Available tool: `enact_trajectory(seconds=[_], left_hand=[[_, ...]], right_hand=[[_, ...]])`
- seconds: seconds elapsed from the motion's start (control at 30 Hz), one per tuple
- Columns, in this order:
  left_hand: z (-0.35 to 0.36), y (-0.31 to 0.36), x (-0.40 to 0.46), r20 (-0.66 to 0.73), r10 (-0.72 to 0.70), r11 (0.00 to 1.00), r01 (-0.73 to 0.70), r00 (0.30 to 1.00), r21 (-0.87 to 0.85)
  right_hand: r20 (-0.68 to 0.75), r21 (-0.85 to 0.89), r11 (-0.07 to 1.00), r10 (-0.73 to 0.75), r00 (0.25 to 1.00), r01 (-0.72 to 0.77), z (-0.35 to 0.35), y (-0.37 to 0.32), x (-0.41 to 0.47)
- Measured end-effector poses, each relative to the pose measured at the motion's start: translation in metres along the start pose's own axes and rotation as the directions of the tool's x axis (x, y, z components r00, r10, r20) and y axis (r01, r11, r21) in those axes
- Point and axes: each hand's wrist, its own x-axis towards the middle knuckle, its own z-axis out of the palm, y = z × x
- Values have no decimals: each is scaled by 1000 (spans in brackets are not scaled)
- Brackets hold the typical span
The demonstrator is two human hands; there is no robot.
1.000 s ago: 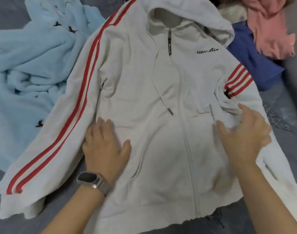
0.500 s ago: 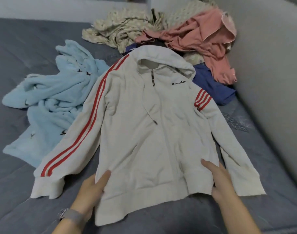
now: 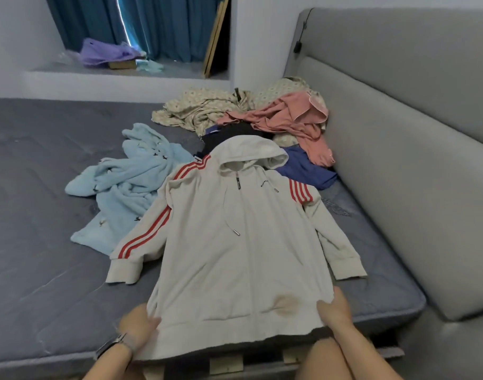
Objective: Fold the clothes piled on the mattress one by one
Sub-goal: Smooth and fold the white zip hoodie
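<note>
Grey mattress (image 3: 42, 187) carries white hoodie (image 3: 234, 256) spread front-up, light blue fleece (image 3: 125, 187) to its left, mixed clothes pile (image 3: 262, 119) by the headboard (image 3: 399, 133).

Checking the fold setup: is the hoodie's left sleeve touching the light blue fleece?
Touching. The head view shows the white hoodie's striped sleeve lying over the light blue fleece's edge, no gap between.

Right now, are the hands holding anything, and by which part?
Both hands, left and right, grip the white red-striped zip hoodie by its bottom hem corners.

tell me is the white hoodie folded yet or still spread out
Spread out: the white hoodie lies flat, both sleeves out, hands gripping its hem.
</note>
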Motion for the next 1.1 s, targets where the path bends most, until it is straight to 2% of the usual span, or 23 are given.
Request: enact_trajectory(seconds=[0.2,0.33,0.4,0.5,0.57,0.63,0.7,0.77,0.83,0.97,1.0,1.03,1.07,1.1], left_hand=[[13,-26,-6,-38,-32,997,35,999,74],[25,-16,-13,-34,-76,992,79,997,99],[31,-4,-15,-47,-114,990,117,992,72],[35,19,-19,-220,-38,994,61,975,95],[38,33,-20,-330,137,984,-91,934,151],[43,42,-17,-341,306,949,-258,889,179],[50,48,-7,-273,396,918,-375,877,126],[54,59,2,-209,429,903,-418,879,99],[53,73,9,-178,409,912,-394,895,115],[55,93,25,-270,265,960,-280,926,-18],[57,96,29,-303,257,958,-284,918,-48],[56,100,31,-316,224,959,-266,922,-94],[55,104,34,-331,201,954,-261,922,-148],[52,109,34,-333,175,948,-250,926,-197]], right_hand=[[42,-71,995,-61,997,63,-11,11,-7],[119,-268,961,-43,992,74,-11,24,7],[106,-291,954,-39,994,69,-8,30,14],[-104,-244,961,-162,981,132,-8,25,24],[-301,-236,954,-250,920,182,-11,17,35],[-424,-262,951,-265,866,163,-12,11,52],[-479,-289,954,-215,851,79,-11,11,77],[-515,-265,963,-102,851,-45,-12,13,102],[-514,-215,963,31,858,-164,-20,12,123],[-422,-178,918,254,870,-355,-41,7,167],[-408,-200,919,237,882,-340,-45,7,176],[-439,-218,937,158,885,-275,-47,4,185],[-514,-215,964,25,857,-156,-50,-3,189],[-613,-172,985,-130,779,28,-53,-17,189]])
